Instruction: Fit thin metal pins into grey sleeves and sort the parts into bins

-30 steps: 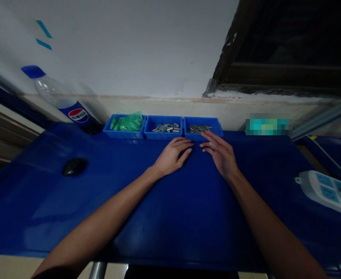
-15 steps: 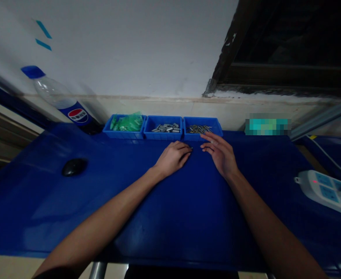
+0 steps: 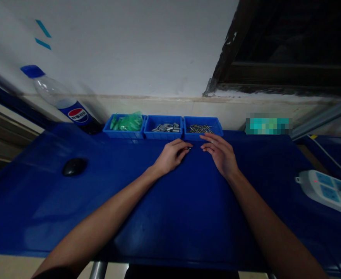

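Note:
My left hand (image 3: 170, 155) is closed in a pinch, with a small shiny metal piece (image 3: 189, 148) between thumb and fingertips; most of it is hidden. To its right, my right hand (image 3: 220, 154) hovers with fingers stretched apart and nothing visible in them. Its fingertips are just in front of a blue bin of thin metal pins or screws (image 3: 199, 128). Left of that bin stands another with short silver metal cylinders (image 3: 167, 127). The leftmost bin holds a green plastic bag (image 3: 129, 122).
On the blue table (image 3: 170, 217), a black computer mouse (image 3: 73, 167) lies at left. Behind it stands a cola bottle (image 3: 77, 112). A white power strip (image 3: 329, 192) lies at the right edge. A blurred green item (image 3: 269, 126) sits by the wall.
My left fingers have lifted and opened into a looser pinch, with a gap showing between thumb and forefinger. My right hand has hardly moved.

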`<state>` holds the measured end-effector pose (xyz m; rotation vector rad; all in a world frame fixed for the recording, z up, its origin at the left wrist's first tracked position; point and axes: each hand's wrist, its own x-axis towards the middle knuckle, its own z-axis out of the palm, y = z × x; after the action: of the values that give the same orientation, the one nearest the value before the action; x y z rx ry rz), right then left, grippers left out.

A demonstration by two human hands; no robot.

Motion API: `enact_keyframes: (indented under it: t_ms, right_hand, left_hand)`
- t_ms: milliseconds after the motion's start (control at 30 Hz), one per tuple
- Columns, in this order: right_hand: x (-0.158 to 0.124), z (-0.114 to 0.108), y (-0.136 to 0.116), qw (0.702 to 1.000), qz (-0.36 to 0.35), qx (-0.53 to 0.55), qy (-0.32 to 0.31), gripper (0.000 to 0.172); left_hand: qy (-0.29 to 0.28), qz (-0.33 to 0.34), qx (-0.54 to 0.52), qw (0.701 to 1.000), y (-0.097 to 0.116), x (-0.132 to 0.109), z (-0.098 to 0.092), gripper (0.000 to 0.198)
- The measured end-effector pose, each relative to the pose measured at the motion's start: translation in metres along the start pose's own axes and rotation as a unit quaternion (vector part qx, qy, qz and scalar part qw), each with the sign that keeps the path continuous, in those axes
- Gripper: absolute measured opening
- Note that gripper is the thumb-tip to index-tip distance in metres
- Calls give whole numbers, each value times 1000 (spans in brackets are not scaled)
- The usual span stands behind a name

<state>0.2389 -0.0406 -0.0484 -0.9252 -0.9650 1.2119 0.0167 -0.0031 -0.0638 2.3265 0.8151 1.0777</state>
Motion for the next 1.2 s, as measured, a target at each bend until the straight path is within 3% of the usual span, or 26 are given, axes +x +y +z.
enact_keyframes:
  t_ms: [367, 667, 933, 1200]
  right_hand:
    - [0, -1, 3, 1000, -7, -26, -12, 22]
    - [0, 0, 10, 982, -28, -177, -54, 25]
    - [-9, 6, 2, 968, 1, -216, -131, 21]
    - [-7, 6, 0, 969, -3, -218, -119, 23]
  left_hand:
    - [43, -56, -102, 992, 2, 1, -3, 19]
    - [33, -150, -192, 969, 2, 1, -1, 24]
    - [54, -162, -215, 962, 0, 3, -1, 22]
    - [51, -165, -220, 960, 0, 3, -1, 23]
